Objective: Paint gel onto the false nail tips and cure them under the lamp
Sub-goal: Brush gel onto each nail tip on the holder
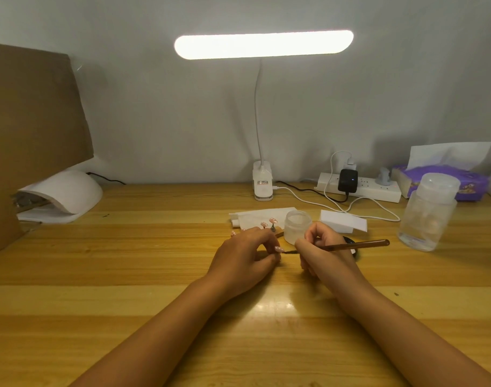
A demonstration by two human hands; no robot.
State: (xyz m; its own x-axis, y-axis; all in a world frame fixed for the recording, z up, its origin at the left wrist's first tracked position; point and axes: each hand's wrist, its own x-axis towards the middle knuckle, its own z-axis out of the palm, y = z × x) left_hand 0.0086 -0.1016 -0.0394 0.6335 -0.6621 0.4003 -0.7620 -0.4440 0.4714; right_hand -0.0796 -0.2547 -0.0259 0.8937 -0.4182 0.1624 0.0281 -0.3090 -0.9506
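- The left hand (247,255), at centre frame, pinches a pink nail tip (279,249) between curled thumb and fingers. The tip juts out to the right of the fingertips.
- The right hand (322,251), just right of it, grips a brush (358,244) with curled fingers. The dark bristle end points left and reaches the tip's edge; actual contact is too small to make out.
- The brush handle is slim, amber and translucent, and it slants out to the right past the hand.
- Just above the hands stand more tips (272,220), pink and glossy, on small stands; the left hand partly hides them.
- Beside them is a round frosted jar (297,223), its base hidden behind the right fingers.
- The cure lamp (68,191), a smooth white dome, sits at mid left, well apart from the hands. Brown cardboard (29,121) cuts off its left side.
- The table (127,275) is glossy wood in light and dark stripes.
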